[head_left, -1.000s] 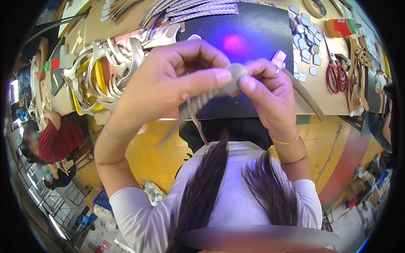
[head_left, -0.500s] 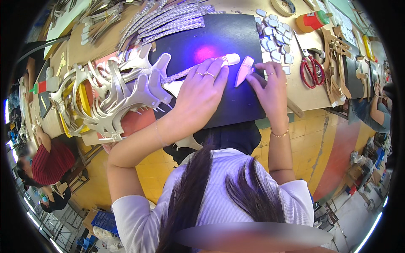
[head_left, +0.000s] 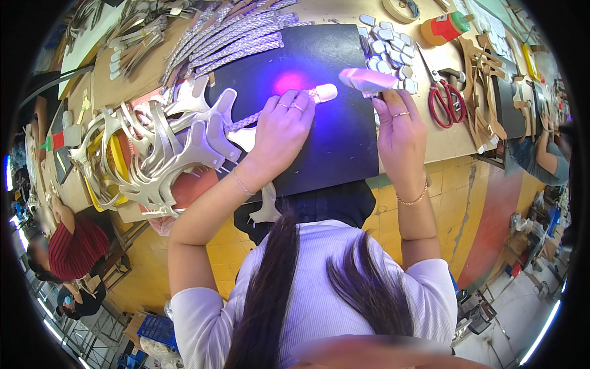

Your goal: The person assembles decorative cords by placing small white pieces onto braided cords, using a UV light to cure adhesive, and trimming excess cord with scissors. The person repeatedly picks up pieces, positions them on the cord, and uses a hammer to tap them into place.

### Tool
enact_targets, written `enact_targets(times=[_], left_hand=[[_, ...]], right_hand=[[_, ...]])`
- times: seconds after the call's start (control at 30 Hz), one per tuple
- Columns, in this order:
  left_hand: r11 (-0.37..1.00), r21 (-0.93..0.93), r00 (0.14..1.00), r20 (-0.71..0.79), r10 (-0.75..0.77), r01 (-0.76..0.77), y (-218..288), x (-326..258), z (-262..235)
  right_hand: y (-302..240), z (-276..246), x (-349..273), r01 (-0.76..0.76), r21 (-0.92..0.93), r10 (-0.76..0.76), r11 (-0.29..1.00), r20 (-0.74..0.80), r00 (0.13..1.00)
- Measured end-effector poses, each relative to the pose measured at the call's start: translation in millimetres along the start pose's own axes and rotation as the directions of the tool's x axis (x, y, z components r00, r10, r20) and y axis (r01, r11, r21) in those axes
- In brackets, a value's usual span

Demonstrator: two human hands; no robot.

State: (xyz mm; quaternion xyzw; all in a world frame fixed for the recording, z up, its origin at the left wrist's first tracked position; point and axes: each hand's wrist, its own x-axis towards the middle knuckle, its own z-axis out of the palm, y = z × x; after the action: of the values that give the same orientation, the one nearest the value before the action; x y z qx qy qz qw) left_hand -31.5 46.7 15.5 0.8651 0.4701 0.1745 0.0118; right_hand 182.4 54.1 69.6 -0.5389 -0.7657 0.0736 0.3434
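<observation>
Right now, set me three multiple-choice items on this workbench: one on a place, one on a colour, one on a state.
1. Where do the scissors lie?
A. right of the black mat
B. on the silver cut-outs
C. in the left hand

2. What colour are the scissor handles?
A. yellow
B. red
C. green

3. What is the left hand doing?
A. hanging off the table
B. gripping the scissors
C. pressing the braided strip flat on the mat

Key: 1 A, they rest on the bench beside the mat; 2 B, both loops are red; 3 C, its fingers lie over the strip while the right hand holds a pale pointed piece.
</observation>
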Motion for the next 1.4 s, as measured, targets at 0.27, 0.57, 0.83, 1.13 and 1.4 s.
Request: enact_targets(times=[0.27, 0.57, 0.83, 1.13, 1.4], left_hand=[[1.0, 0.02, 0.998, -0.067, 0.015, -0.013, -2.3, 3.1, 3.1], [0.999, 0.005, 0.996, -0.08, 0.043, -0.043, -3.6, 4.4, 3.1], [0.999, -0.002, 0.997, -0.069, 0.038, -0.038, -3.4, 3.0, 3.5], [0.999, 0.0, 0.996, -0.078, 0.044, -0.044, -4.1, 3.6, 5.6], [0.999, -0.019, 0.993, -0.117, 0.034, -0.037, -5.0, 4.0, 9.4]], right_hand=[[-12.1, 18.1, 17.8, 0.044, -0.21, 0.039, 0.977, 0.376, 0.926], [-10.7, 21.7, 6.0, 0.037, -0.167, 0.023, 0.985, 0.347, 0.938], [-11.7, 20.6, -8.2, -0.054, -0.191, 0.132, 0.98, 0.419, 0.898], [-0.1, 23.7, -20.2, 0.056, -0.127, -0.026, 0.99, 0.228, 0.973], [-7.1, 24.1, -0.1, 0.037, -0.067, -0.02, 0.997, 0.245, 0.969]])
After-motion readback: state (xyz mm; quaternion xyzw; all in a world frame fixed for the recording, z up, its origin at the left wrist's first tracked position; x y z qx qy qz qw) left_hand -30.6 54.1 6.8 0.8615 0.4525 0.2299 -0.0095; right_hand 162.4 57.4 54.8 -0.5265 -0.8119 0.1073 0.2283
